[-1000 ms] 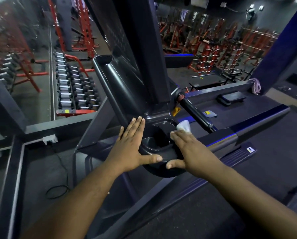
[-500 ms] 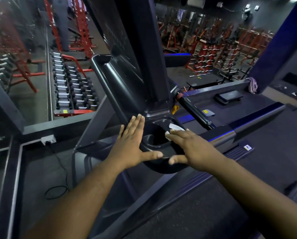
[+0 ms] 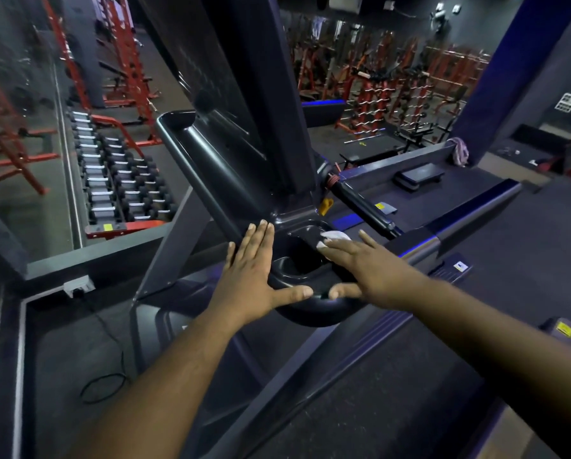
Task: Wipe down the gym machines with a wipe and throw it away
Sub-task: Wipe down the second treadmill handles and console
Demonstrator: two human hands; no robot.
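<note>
A dark treadmill console tray (image 3: 297, 273) with a cup well sits below the tall screen column (image 3: 244, 94). My left hand (image 3: 251, 276) lies flat on the tray's left rim, fingers straight, thumb along the front edge. My right hand (image 3: 360, 260) presses a white wipe (image 3: 333, 238) onto the tray's right side with straight fingers. Only the wipe's far edge shows past my fingertips.
A black handlebar (image 3: 360, 200) runs right from the console. The treadmill belt (image 3: 509, 233) stretches to the right. A rack of dumbbells (image 3: 118, 180) stands on the floor at left, and red weight machines (image 3: 393, 87) fill the back. A cloth (image 3: 460, 150) hangs by a blue pillar.
My right hand has slid the wipe slightly left and back across the tray, then fanned its fingers wider. My left hand has stayed flat on the rim.
</note>
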